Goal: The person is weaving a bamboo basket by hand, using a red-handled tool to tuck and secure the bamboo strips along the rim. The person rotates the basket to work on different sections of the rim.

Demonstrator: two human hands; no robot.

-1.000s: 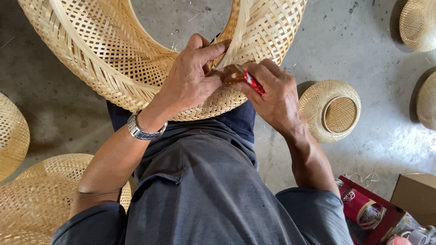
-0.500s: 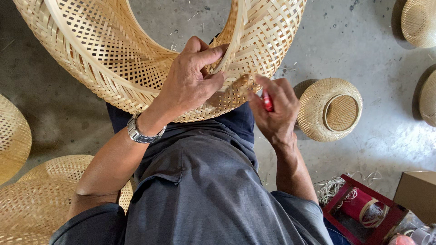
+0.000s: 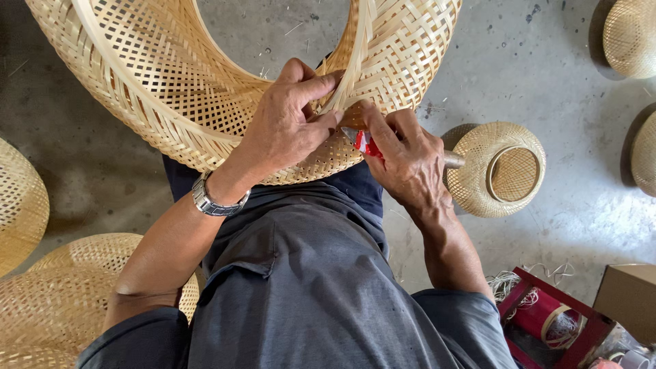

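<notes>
A large pale woven bamboo basket (image 3: 171, 89) rests tilted against my lap, its open mouth facing me. My left hand (image 3: 287, 126), with a metal watch on its wrist, grips the basket's rim and a flat upright bamboo strip (image 3: 359, 51). Beside it my right hand (image 3: 406, 160) is closed on a small tool with a red and silver part (image 3: 363, 142) near the fingers and a pale handle end (image 3: 454, 160) sticking out behind the palm. The tool's tip touches the weave just under my left fingers.
A small round woven basket (image 3: 502, 171) sits on the concrete floor to the right. More woven baskets lie at the left (image 3: 61, 301) and top right (image 3: 629, 37). A red box with a spool (image 3: 553, 321) and a cardboard box (image 3: 629, 297) stand at lower right.
My right hand dropped down and to the right with the tool, then came back up against the basket beside my left hand. My left hand kept its grip on the rim.
</notes>
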